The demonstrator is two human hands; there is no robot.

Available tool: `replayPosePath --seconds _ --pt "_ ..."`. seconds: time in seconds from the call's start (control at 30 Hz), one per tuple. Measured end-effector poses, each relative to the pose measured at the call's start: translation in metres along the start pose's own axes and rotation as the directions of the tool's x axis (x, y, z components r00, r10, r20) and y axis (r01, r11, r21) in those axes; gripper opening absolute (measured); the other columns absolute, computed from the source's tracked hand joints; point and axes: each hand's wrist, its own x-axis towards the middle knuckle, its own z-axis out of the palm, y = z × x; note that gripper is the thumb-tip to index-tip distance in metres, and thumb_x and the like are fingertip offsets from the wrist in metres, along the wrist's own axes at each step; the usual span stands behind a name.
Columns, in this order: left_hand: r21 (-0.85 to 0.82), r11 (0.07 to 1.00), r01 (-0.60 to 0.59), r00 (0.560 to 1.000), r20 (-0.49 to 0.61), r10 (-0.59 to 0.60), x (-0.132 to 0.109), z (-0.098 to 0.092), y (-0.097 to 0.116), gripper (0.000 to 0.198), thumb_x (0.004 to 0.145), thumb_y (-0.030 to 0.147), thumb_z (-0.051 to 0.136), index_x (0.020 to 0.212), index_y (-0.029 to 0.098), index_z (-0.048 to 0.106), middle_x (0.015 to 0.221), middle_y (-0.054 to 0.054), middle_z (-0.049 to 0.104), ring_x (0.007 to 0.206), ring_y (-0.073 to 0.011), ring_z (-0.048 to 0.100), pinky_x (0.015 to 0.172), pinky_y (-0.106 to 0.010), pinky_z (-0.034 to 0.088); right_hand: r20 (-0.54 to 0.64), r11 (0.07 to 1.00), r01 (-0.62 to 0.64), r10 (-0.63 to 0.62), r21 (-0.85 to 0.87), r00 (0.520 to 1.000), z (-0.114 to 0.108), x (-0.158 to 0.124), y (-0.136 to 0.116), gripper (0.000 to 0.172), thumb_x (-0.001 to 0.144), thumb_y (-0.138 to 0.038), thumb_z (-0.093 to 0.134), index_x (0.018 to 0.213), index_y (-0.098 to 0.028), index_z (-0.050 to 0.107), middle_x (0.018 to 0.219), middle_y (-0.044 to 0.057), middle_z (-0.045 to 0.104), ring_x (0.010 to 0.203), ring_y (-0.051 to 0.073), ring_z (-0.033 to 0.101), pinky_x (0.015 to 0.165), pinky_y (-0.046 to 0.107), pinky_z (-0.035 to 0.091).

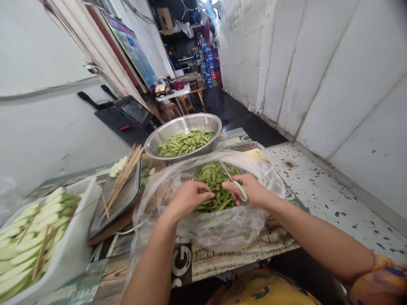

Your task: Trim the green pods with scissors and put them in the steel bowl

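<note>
Green bean pods point(211, 176) fill a clear plastic bag point(222, 231) that lies wide open on the table. My right hand point(249, 189) is closed around the pale green handle of scissors point(239, 189), whose blades point up and away to the left over the pods. On the left side of the same pile, my left hand point(192, 195) has its fingers bent together at the pods; whatever they pinch is too small to make out. Behind the bag stands a steel bowl point(149, 146) with more green pods in it.
At left, a white bin point(78, 237) holds sliced pale green vegetable on sticks. Beside it, wooden skewers point(122, 180) lie across a metal tray point(137, 186). The patterned table point(222, 262) ends near my body and at right. White wall panels rise on the right.
</note>
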Motion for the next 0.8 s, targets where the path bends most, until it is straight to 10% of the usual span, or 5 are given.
replayPosePath --seconds 0.23,0.47,0.8 --pt "0.339 0.938 -0.079 0.991 -0.079 0.111 0.000 0.011 -0.001 0.009 0.062 0.027 0.068 0.055 0.021 0.068 0.053 -0.004 0.058 0.051 -0.0152 0.045 0.051 -0.024 0.023 0.024 0.994 0.002 0.001 -0.113 1.000 0.000 -0.003 -0.004 0.042 0.073 -0.053 0.060 0.055 -0.016 0.049 0.040 -0.004 0.048 0.035 0.006 0.041 0.038 0.019 0.031" --pt "-0.007 1.000 -0.016 0.979 -0.204 0.014 0.000 -0.003 0.008 0.028 0.072 0.040 0.058 0.062 0.016 0.065 0.053 0.000 0.057 0.053 -0.0131 0.046 0.052 -0.022 0.031 0.133 0.980 -0.006 0.033 -0.199 0.991 -0.001 -0.003 0.002 0.049 0.074 -0.060 0.056 0.057 -0.014 0.052 0.049 -0.001 0.052 0.037 0.008 0.043 0.035 0.020 0.032" --pt "-0.329 0.941 0.080 0.994 -0.043 -0.099 0.002 0.006 0.002 0.039 0.071 0.050 0.058 0.056 0.016 0.047 0.045 0.005 0.038 0.038 -0.0051 0.027 0.040 -0.020 0.016 0.146 0.980 -0.024 0.054 -0.198 0.988 -0.002 -0.005 -0.002 0.053 0.073 -0.065 0.053 0.058 -0.014 0.050 0.052 0.000 0.053 0.036 0.007 0.042 0.033 0.020 0.032"
